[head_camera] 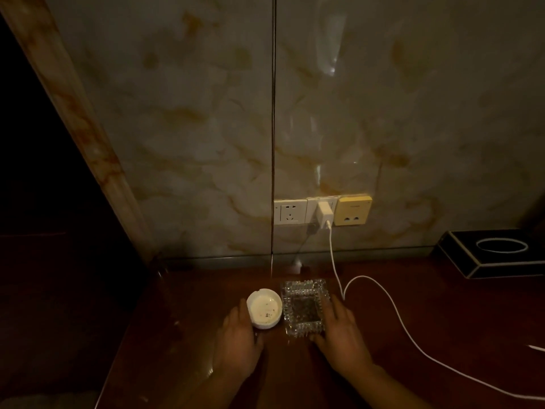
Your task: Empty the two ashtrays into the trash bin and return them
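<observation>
A small round white ashtray [264,309] with a few dark specks inside sits on the dark red wooden table [177,335]. Touching its right side is a square cut-glass ashtray [305,307] with dark ash in its bowl. My left hand [239,340] lies against the near left side of the white ashtray, fingers on its rim. My right hand [339,335] is at the right and near edge of the glass ashtray, the thumb on its front corner and the fingers along its right wall. No trash bin is in view.
A white charger cable [392,308] runs from a wall plug [324,214] across the table to the right. A black tissue box [498,252] stands at the back right. The marble wall [206,143] rises behind, with a dark gap beyond the table's left edge.
</observation>
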